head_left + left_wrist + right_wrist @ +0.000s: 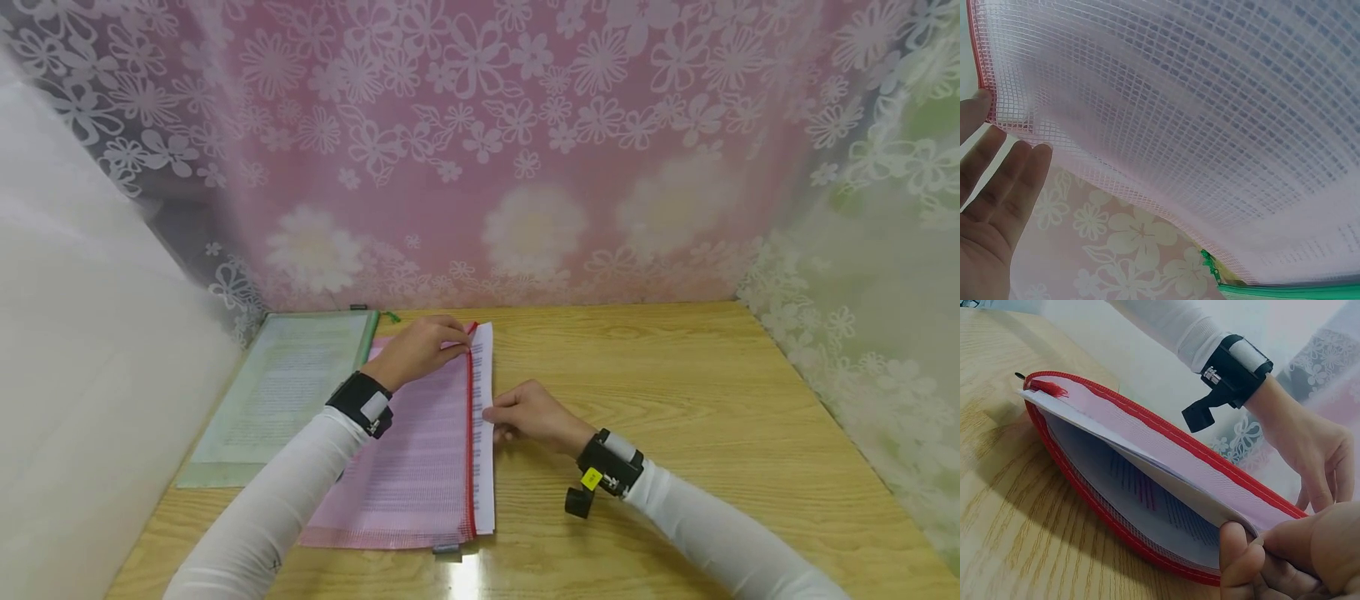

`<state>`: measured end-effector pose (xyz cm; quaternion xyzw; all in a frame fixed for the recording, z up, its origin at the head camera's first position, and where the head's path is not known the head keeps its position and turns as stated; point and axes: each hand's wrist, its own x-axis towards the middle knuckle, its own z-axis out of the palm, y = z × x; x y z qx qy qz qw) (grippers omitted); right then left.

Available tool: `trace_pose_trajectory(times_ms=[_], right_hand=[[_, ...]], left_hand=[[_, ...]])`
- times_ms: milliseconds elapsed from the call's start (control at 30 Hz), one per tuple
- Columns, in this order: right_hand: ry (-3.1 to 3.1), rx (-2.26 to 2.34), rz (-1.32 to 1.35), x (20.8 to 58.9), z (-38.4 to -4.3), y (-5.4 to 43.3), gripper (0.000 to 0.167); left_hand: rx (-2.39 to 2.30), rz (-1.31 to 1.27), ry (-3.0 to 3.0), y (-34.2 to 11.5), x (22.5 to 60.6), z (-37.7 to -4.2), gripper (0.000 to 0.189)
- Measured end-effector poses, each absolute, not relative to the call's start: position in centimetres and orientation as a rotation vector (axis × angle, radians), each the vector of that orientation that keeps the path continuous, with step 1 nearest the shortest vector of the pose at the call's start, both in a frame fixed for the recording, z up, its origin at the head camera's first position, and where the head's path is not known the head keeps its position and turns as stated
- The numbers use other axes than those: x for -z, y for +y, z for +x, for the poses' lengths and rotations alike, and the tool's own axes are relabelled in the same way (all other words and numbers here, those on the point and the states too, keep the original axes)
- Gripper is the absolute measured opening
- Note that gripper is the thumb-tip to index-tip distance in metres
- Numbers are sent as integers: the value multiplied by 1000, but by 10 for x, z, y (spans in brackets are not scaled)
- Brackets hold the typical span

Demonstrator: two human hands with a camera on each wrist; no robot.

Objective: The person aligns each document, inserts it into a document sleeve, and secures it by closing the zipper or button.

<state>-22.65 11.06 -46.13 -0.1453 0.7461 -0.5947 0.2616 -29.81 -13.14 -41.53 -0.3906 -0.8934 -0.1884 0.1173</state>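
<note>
A pink mesh zipper pouch (pixel 420 492) with a red zipper edge (pixel 1110 395) lies on the table, its right-hand mouth unzipped. White paper sheets (pixel 485 492) poke out of that mouth along its length; printed lines show through the mesh. At the pouch's far right corner, my left hand (pixel 420 350) pinches the red edge between thumb and fingers. My right hand (pixel 536 414) pinches the protruding sheets near the middle of their right side. In the right wrist view, the mouth gapes around the sheets, and a red tassel (pixel 1050 389) sits at its near end.
A green zipper pouch (pixel 292 375) with printed paper inside lies at the left, partly beneath the pink one. Flowered plastic curtains (pixel 525 150) hang behind and at the sides. The wooden table (pixel 660 375) extends to the right.
</note>
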Motion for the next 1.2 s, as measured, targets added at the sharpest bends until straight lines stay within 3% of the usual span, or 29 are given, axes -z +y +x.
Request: trace_pose_trajectory(times_ms=[1200], right_hand=[[2144,1540,-416,474,-231,68,24]], left_hand=[[597,-1198,-2565,-131,417,-298,15]])
